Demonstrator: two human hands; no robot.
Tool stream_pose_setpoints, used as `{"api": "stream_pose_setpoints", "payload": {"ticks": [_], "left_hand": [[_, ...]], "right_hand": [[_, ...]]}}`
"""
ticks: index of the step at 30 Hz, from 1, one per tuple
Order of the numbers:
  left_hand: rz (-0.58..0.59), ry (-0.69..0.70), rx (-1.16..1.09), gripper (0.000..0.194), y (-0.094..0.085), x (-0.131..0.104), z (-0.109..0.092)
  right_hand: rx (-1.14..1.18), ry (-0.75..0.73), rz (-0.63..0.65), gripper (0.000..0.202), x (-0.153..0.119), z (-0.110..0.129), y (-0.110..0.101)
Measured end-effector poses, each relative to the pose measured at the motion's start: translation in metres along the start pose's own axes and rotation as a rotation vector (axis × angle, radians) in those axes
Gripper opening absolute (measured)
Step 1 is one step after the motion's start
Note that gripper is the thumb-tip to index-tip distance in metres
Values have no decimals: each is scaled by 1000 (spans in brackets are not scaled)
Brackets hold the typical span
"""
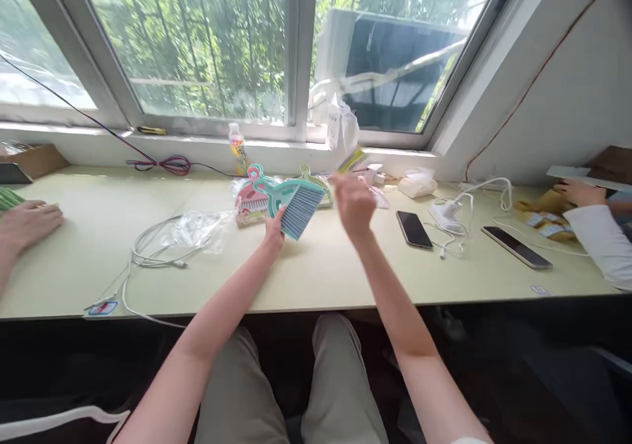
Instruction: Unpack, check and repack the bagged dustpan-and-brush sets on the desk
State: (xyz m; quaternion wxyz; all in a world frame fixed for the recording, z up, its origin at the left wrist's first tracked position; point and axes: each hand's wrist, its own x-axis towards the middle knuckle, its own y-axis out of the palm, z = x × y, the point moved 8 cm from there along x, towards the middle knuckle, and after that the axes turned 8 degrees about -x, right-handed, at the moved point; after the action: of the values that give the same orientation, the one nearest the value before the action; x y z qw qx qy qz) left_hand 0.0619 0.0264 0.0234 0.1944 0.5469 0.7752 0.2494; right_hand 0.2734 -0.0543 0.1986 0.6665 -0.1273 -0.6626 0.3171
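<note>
My left hand (pixel 275 228) is closed around a teal mini dustpan (pixel 279 199), tilted above the table. A small brush with grey-blue bristles (pixel 302 212) sits against the dustpan's face. To the right, my right hand (pixel 354 203) is raised and blurred, its fingers closed. A flat yellow-green strip (pixel 351 160) sticks up at its fingertips; its kind is too smeared to make out. Behind my left hand lie a pink dustpan and brush set (pixel 251 205) and a green one (pixel 323 190), the latter partly hidden. A pink item in clear plastic (pixel 379 197) lies behind my right hand.
Clear plastic bags (pixel 202 230) and a white cable (pixel 141 253) lie left. A bottle (pixel 237 149) stands by the sill, with a yellow cutter (pixel 151 130) farther left. Two phones (pixel 413 228) and a charger (pixel 447 213) lie right. Other people's hands (pixel 32 223) rest at both ends.
</note>
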Motion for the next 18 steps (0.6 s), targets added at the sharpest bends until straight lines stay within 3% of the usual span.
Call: {"api": "stream_pose_setpoints", "payload": {"ticks": [2, 3, 6, 12, 18], "left_hand": [[7, -41, 95, 34, -1, -1, -1], [50, -29, 167, 33, 2, -1, -4], [180, 25, 289, 27, 8, -2, -7], [127, 79, -106, 58, 2, 2, -2], [120, 40, -104, 53, -2, 9, 2]], "right_hand": [[168, -239, 203, 43, -30, 53, 60], [247, -312, 248, 43, -45, 72, 81], [364, -324, 272, 42, -69, 88, 115], [398, -192, 292, 44, -75, 67, 123], [577, -8, 232, 33, -68, 52, 123]]}}
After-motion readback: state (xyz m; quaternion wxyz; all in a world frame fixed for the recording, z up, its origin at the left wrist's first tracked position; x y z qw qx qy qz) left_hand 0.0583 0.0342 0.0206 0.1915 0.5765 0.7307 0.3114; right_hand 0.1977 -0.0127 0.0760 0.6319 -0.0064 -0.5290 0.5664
